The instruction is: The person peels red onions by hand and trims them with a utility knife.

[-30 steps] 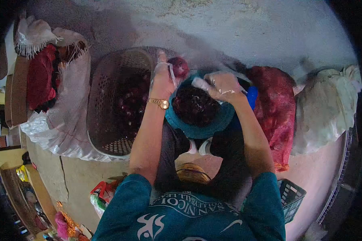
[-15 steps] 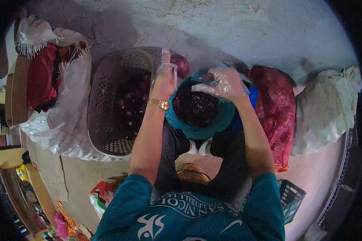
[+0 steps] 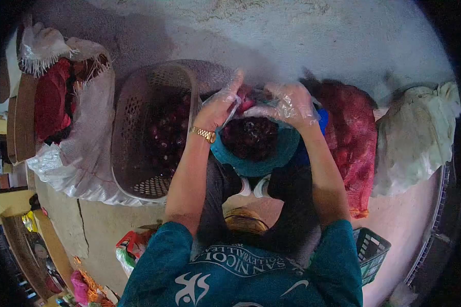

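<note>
Red sack (image 3: 349, 148) and crate (image 3: 129, 153) flank basin (image 3: 291, 146) — left hand (image 3: 217, 109) holds 1 onion (image 3: 245, 98), grip unclear for right hand (image 3: 294, 105).

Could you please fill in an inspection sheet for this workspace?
Surface: pale floor, with a dark crack-like line at left.
Job's things: red onion between the hands; teal basin holding a dark red heap; perforated basket with more dark red pieces.
Clutter: red mesh sack and pale sack at right; open white sack at left; green crate at lower right.
Grippers: left hand holds the onion; right hand is close by, its contact unclear. Both wear clear plastic gloves.
Cables: nothing seen.
Surroundings: rough grey wall behind the sacks; dim light.
</note>
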Available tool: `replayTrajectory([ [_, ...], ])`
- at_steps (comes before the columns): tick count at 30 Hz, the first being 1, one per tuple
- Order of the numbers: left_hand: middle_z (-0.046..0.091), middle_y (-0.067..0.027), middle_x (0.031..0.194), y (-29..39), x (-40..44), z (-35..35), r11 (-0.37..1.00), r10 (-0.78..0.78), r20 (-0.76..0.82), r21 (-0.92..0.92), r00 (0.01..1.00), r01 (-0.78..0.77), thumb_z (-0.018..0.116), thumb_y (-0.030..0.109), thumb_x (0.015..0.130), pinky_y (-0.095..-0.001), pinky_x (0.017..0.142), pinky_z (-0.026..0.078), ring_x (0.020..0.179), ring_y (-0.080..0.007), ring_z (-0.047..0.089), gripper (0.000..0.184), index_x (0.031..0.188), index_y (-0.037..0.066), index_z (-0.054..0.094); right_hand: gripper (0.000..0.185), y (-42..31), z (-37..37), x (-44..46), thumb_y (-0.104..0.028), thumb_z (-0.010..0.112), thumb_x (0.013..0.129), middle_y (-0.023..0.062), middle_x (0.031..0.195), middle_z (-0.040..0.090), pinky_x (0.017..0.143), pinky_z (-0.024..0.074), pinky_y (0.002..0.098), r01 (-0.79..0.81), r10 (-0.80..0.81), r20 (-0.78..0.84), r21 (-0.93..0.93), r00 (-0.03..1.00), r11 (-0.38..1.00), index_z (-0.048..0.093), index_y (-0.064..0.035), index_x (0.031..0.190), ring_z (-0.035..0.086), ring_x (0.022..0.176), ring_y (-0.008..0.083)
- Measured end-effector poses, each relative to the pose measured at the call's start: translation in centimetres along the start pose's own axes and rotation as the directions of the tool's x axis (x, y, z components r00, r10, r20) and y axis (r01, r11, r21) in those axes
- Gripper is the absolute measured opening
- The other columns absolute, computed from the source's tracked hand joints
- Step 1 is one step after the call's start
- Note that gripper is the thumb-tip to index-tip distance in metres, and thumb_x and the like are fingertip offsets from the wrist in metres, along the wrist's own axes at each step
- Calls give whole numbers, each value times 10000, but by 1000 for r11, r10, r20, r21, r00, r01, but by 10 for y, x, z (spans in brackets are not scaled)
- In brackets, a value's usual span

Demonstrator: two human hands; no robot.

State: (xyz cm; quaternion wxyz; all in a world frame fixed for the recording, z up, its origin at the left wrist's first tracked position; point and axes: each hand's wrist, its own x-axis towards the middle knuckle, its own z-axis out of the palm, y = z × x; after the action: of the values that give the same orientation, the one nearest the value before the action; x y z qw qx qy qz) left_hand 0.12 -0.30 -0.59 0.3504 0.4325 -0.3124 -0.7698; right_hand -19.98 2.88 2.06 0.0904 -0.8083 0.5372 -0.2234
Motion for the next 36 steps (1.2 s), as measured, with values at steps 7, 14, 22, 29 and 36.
replayTrajectory([
  [7,608,-38,1064,3,-6,-1,1000,18,64,11,998,-19,593,519,891,-269,798,492,860,-108,570,619,1255,20,543,708,6,4,-1,-736,626,641,136,854,688,702,520,442,15,-13,26,-91,1000,996,689,-108,962,663,811,351],
  [14,596,-57,915,7,-15,12,999,19,8,-33,1000,-18,660,488,856,-285,758,530,785,-136,578,515,1063,20,599,758,0,-3,2,-811,547,651,133,828,689,685,524,448,17,-7,103,-96,995,995,687,-116,920,667,802,348],
  [22,542,-37,822,-2,1,0,1000,-2,61,7,998,1,668,507,841,-279,756,527,725,-128,531,502,961,23,614,646,-4,-3,1,-718,650,644,119,764,679,651,514,430,19,-15,52,-71,999,997,690,-97,816,659,746,346],
  [29,614,-72,968,-3,2,1,990,58,41,124,997,-63,577,607,859,-290,792,481,796,-139,551,644,1081,5,621,652,6,5,1,-718,636,658,130,780,678,649,512,437,70,-66,53,-67,996,995,710,-111,882,651,743,362],
  [36,622,-64,956,2,-5,6,990,34,22,134,999,-37,580,583,871,-279,769,469,806,-131,548,646,1138,-5,599,641,0,1,1,-714,560,733,145,856,685,740,520,456,16,5,179,-117,984,993,710,-140,975,662,828,343],
])
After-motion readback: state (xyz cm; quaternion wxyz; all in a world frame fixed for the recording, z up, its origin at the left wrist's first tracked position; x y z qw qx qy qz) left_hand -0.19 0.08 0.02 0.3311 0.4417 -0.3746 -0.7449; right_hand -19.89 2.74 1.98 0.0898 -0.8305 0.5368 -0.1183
